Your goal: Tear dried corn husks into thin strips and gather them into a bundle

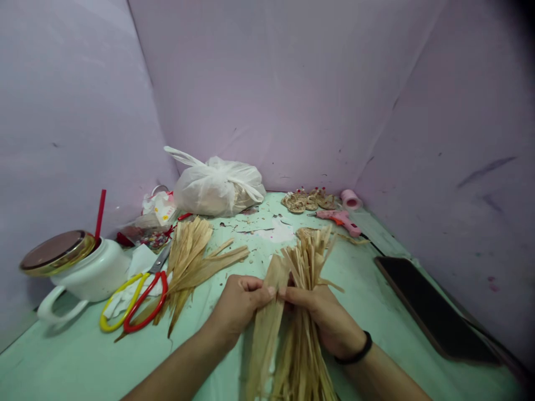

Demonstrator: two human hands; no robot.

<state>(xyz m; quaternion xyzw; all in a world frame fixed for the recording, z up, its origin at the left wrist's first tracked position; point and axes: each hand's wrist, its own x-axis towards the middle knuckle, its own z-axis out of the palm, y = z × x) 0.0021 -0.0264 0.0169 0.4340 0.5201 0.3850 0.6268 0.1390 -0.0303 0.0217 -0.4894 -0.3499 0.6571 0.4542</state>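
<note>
My left hand (246, 301) pinches the left edge of a wide, flat strip of dried leaf (267, 328) between thumb and finger. From the other side my right hand (328, 312), with a black band on the wrist, pinches the same strip with its thumb. That hand also holds a bundle of narrow dried leaf strips (305, 351), which runs through the palm and fans out above it. Both thumbs nearly meet on the wide strip. More dried leaves (190, 250) lie in a pile left of my hands, beside scissors (144, 301) with one yellow and one red handle.
At left stands a white mug (94, 273) with a lid and red straw. A tied white plastic bag (221, 186) sits at the back. Toward the back right are woven pieces (307, 200), a pink glue gun (340, 220) and a pink roll (350, 199). A dark phone (434, 309) lies right.
</note>
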